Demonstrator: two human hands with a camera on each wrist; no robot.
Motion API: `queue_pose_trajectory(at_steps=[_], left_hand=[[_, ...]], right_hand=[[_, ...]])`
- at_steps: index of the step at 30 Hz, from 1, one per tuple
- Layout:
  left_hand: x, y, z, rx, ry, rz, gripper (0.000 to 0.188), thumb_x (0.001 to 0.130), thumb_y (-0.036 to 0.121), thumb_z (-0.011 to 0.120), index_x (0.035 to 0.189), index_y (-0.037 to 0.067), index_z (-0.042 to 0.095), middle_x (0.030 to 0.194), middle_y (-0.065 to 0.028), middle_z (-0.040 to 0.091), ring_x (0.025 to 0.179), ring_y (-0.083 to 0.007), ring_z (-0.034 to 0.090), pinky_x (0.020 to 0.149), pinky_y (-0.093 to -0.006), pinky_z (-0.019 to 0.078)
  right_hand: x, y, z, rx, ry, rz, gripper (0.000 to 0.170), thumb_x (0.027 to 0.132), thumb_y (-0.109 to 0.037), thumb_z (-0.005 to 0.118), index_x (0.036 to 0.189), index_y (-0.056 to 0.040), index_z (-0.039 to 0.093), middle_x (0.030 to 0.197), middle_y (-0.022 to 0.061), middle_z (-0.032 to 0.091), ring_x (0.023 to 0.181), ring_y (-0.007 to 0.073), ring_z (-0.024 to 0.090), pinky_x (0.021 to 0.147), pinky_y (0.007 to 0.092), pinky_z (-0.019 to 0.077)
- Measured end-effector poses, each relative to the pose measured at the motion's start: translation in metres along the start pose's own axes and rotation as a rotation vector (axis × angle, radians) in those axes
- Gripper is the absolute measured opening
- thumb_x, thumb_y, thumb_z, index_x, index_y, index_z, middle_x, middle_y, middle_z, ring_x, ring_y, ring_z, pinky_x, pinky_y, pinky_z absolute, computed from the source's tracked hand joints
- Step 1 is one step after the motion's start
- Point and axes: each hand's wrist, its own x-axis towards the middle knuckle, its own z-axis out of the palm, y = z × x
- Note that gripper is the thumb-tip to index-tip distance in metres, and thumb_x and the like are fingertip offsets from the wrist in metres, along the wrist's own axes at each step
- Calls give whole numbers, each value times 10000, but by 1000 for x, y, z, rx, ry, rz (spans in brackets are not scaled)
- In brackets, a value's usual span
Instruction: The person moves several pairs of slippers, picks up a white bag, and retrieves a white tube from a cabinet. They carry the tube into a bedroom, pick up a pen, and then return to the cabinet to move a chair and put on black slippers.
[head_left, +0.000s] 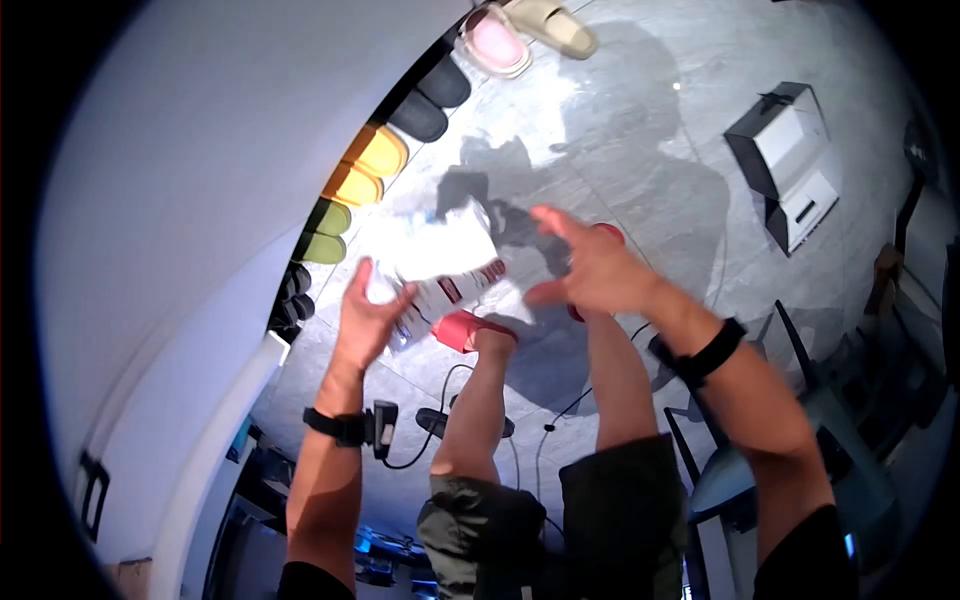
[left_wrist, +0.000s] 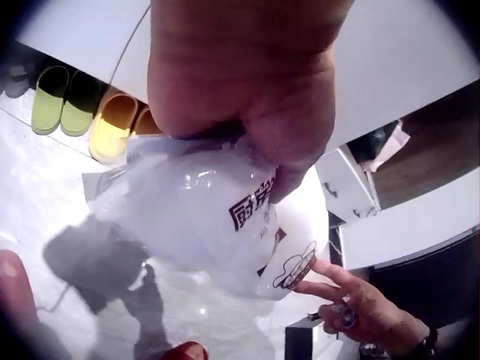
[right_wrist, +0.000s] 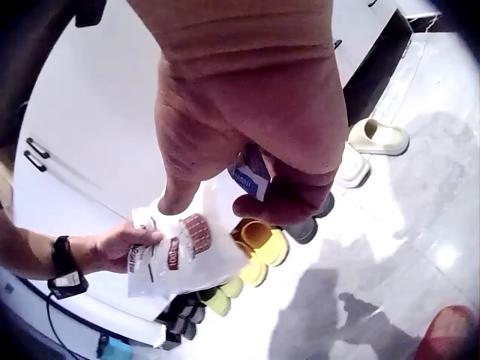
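My left hand (head_left: 372, 318) grips a white plastic bag (head_left: 440, 250) with dark red lettering and a drawn picture, its thumb and fingers at the bag's edge. Seen from the left wrist, the bag (left_wrist: 187, 217) hangs bulging below that hand. My right hand (head_left: 610, 272) is to the right of the bag, with two fingers stretched towards it in the left wrist view. Its other fingers curl round a small blue-and-white thing (right_wrist: 250, 180), mostly hidden in the palm; I cannot tell its kind.
Pairs of slippers, including yellow ones (head_left: 375, 152) and green ones (head_left: 325, 232), line the white cabinet (head_left: 200, 150) on the left. An open black-and-white box (head_left: 785, 165) lies on the tiled floor at right. A chair (head_left: 740, 470) stands lower right. Red slippers (head_left: 462, 330) are on the person's feet.
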Motion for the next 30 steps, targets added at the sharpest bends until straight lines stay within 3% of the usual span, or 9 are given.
queue_pose_trajectory(at_steps=[4,11,13,15,16,22,25,27,30], left_hand=[[-68,79,11,62,-158,-26,468,722,80,720,1128,20,495,985,-37,590,900,-102,522,792,-254,454],[-174,162,-9,-497,-394,81,812,709,310,773,1336,28,342,1214,-28,510,1105,-133,475,928,-267,376],[-196,179,-23,-487,-292,27,683,762,265,731,1309,28,397,1194,-26,534,1097,-117,481,927,-269,381],[-218,206,-32,-507,-118,47,440,856,132,599,1261,34,458,1165,-32,556,1050,-120,511,914,-278,398],[-229,222,-37,-524,-25,61,402,868,101,567,1252,36,466,1160,-35,558,1038,-124,519,910,-279,404],[-309,283,-71,-813,172,168,398,855,-39,437,1244,46,451,1161,-72,552,1048,-177,537,926,-307,415],[-335,296,-67,-969,235,261,376,872,-11,437,1243,49,450,1189,-75,534,1085,-183,516,941,-321,406],[-354,310,-67,-1167,25,354,388,920,164,458,1283,40,398,1258,-87,489,1150,-214,473,973,-400,372],[-392,311,-58,-1404,-74,579,493,902,280,517,1308,39,379,1292,-96,467,1188,-219,443,1000,-362,344]], right_hand=[[-43,-54,7,132,45,40,752,668,-331,740,1258,4,414,1080,246,578,995,389,562,840,367,454],[-131,-125,-46,238,142,9,393,739,-253,704,1029,-22,572,903,147,639,824,244,621,730,318,471],[-148,-152,-70,585,134,-13,409,742,-227,707,1063,-23,557,900,109,643,821,166,605,734,296,472],[-157,-169,-96,449,249,51,400,749,-188,702,1071,-15,541,906,76,646,815,120,586,730,284,474],[-162,-187,-104,660,339,5,395,742,-166,706,1060,-5,536,903,85,645,800,126,588,728,295,477],[-200,-326,-131,302,826,-555,432,695,-104,696,1081,-33,515,947,144,617,860,296,626,732,327,483],[-225,-389,-109,-183,466,-775,523,672,-89,668,1157,-104,473,1028,107,526,759,305,612,633,385,512],[-230,-409,-82,-405,238,-896,547,664,-64,650,1174,-135,464,1033,88,479,711,300,605,586,411,514],[-250,-428,-66,-477,193,-1000,518,683,-36,627,1168,-132,472,1017,90,473,711,306,614,564,411,515]])
